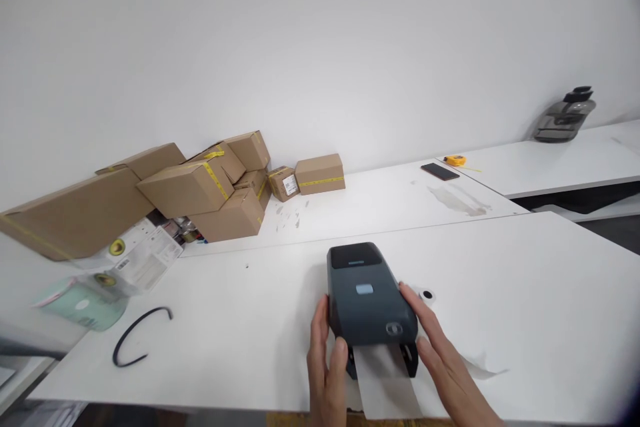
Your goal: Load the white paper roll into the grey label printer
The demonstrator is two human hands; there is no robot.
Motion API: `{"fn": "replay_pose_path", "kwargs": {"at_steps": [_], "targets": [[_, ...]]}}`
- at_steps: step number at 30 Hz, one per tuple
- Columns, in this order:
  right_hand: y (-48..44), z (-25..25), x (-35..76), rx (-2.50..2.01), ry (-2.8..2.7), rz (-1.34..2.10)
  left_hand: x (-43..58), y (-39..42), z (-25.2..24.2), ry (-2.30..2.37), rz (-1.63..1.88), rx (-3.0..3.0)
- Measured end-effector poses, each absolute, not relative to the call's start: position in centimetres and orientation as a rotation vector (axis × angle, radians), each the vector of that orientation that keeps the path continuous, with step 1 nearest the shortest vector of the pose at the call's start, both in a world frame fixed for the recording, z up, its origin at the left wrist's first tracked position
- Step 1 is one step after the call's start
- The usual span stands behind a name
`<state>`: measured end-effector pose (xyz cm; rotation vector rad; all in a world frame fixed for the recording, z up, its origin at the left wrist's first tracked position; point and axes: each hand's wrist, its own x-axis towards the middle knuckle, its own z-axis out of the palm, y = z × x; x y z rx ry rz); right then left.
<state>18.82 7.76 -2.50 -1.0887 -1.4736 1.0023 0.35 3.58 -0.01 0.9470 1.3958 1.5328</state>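
Note:
A dark grey label printer (367,297) stands on the white table (525,293) near its front edge. A strip of white label paper (387,383) comes out of its front slot and hangs over the edge. My left hand (325,367) rests against the printer's left side, fingers up along the casing and thumb at its front corner. My right hand (440,353) lies flat against the printer's right side, fingers stretched out. Neither hand holds anything loose.
Several taped cardboard boxes (200,187) are piled at the back left by the wall. A black cable (137,337), mailers and a green roll (87,303) lie at the left. A phone (440,171) and yellow tape measure (455,160) sit far back.

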Motion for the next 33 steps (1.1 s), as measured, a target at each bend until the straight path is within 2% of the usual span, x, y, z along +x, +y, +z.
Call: {"fn": "replay_pose_path", "kwargs": {"at_steps": [4, 7, 12, 16, 19, 22, 25, 28, 33], "targets": [[12.9, 1.1, 17.9, -0.908, -1.73, 0.555, -1.6, 7.7, 1.9, 1.404, 1.662, 1.116], [16.9, 4.4, 16.4, -0.903, -1.748, 0.384, -2.7, 11.6, 1.3, 1.509, 1.693, 1.113], [23.1, 8.5, 14.4, -1.044, -1.695, 0.37, -3.0, 15.7, -1.8, 1.689, 1.335, 1.273], [27.4, 9.8, 13.7, -1.124, -1.672, 0.431, -2.5, 15.8, -3.1, 1.687, 1.226, 1.304], [27.8, 9.0, 13.5, -1.122, -1.612, 0.39, -2.5, 15.5, -3.4, 1.694, 1.198, 1.315], [25.1, 6.6, 13.7, -1.003, -1.531, 0.183, -2.6, 15.7, -3.7, 1.698, 1.206, 1.335], [21.9, 3.5, 14.4, -0.825, -1.716, 0.042, -2.7, 16.0, -3.9, 1.71, 1.231, 1.363], [20.5, 1.2, 15.3, -0.812, -2.018, 0.141, -2.7, 16.0, -3.8, 1.712, 1.249, 1.372], [21.4, -0.2, 15.7, -0.762, -2.517, 0.522, -2.5, 15.7, -3.2, 1.725, 1.239, 1.423]]}}
